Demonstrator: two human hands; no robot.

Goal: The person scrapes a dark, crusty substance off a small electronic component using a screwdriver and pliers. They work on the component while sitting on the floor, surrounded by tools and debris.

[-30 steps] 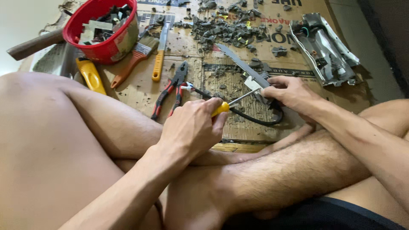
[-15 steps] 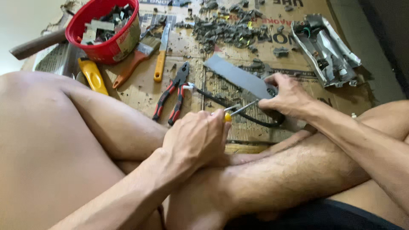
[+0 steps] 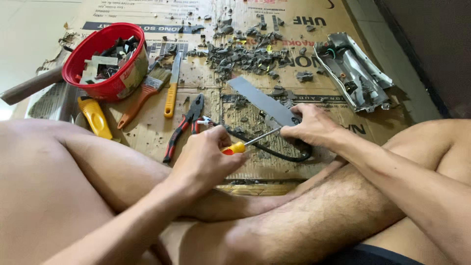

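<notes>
Two hands work over flattened cardboard (image 3: 147, 132). At far left sits a red bowl (image 3: 105, 61) of scraps, then red-handled pliers (image 3: 184, 125). Left hand (image 3: 208, 159) clenches a yellow-handled screwdriver (image 3: 245, 144), tip toward the grey metal strip (image 3: 262, 100) gripped by right hand (image 3: 314, 127), black cable (image 3: 274, 153) below.

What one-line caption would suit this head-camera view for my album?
Seated on cardboard, left hand drives a yellow-handled screwdriver into a long grey panel steadied by the right hand, beside red-handled pliers.
</notes>
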